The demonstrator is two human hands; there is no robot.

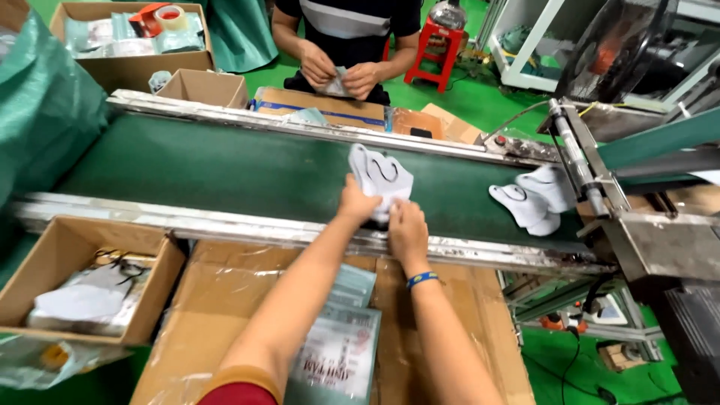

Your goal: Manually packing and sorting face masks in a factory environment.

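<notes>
Head view shows your left hand [355, 202] and right hand [406, 227] both closed on a stack of white face masks [381, 177] at the centre of the green conveyor belt [225, 169]. At three o'clock from them, two more masks [534, 198] lie by the metal machine [652, 240].

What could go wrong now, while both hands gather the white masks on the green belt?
1. The left hand and right hand grip the mask stack only at its near edge, so loose masks may slip off.
2. More masks lie by the machine outlet; they might pile up there.
3. The hands lie near the belt's metal rail, perhaps a pinch spot.
</notes>
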